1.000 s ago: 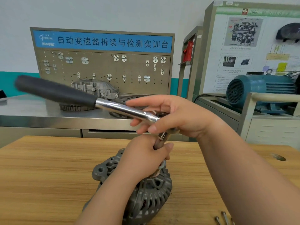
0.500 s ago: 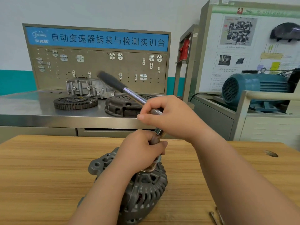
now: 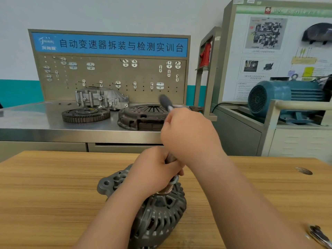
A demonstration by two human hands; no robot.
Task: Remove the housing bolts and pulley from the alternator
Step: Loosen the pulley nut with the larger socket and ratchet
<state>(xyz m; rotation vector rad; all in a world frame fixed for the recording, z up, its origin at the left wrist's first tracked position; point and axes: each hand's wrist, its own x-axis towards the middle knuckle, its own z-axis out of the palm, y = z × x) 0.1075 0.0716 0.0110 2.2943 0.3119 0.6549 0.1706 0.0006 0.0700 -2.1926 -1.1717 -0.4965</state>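
Alternator (image 3: 158, 218), which we judged heavy and rigid: left hand (image 3: 154, 168) gripped the socket (image 3: 169, 159) atop it, right hand (image 3: 186, 133) the ratchet handle (image 3: 164, 101).

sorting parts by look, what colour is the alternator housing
Dark grey; the alternator housing shows best in the head view.

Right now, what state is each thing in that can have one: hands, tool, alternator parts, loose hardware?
Grey cast alternator: resting on the wooden table, pulley end up.
Brass-coloured grooved pulley: mounted on the alternator.
Black-handled chrome ratchet wrench: set on the pulley, handle angled up and away.
Left hand: grips the wrench's lower end.
Right hand: grips the wrench near its head.
Loose silver bolts: lying on the table.
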